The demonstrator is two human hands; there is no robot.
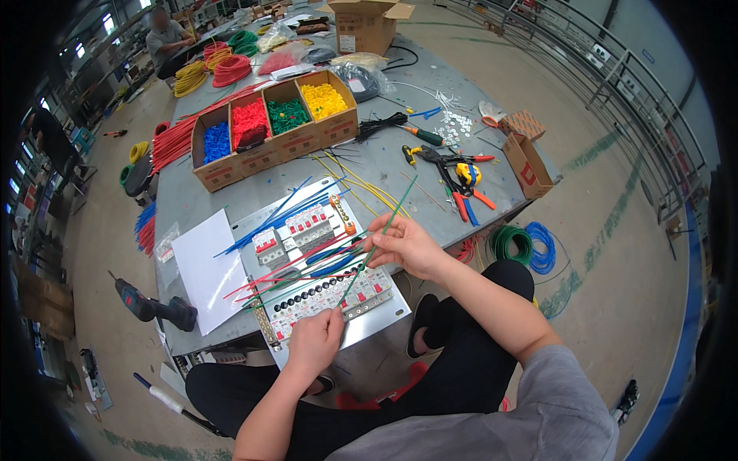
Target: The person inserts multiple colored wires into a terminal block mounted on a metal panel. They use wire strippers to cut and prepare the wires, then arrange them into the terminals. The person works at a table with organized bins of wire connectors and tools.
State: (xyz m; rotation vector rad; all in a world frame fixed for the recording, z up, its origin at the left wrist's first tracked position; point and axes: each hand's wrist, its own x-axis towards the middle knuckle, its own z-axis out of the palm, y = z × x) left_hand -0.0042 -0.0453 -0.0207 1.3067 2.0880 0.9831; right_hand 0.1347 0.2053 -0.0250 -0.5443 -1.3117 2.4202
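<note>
A thin green wire slants between my two hands above a metal mounting plate. My left hand pinches its lower end, near the plate's front edge. Higher on the wire, the fingers of my right hand are closed round it. The plate carries circuit breakers with red switches and a row of round black holes. Loose red, green and white wires lie across its middle, beside blue-handled pliers. Several blue wires rest over its far side.
Farther back is a divided cardboard box of blue, red, green and yellow caps. Cutters and pliers lie right, near a yellow tape measure. White paper and a cordless drill are left. A person sits far back.
</note>
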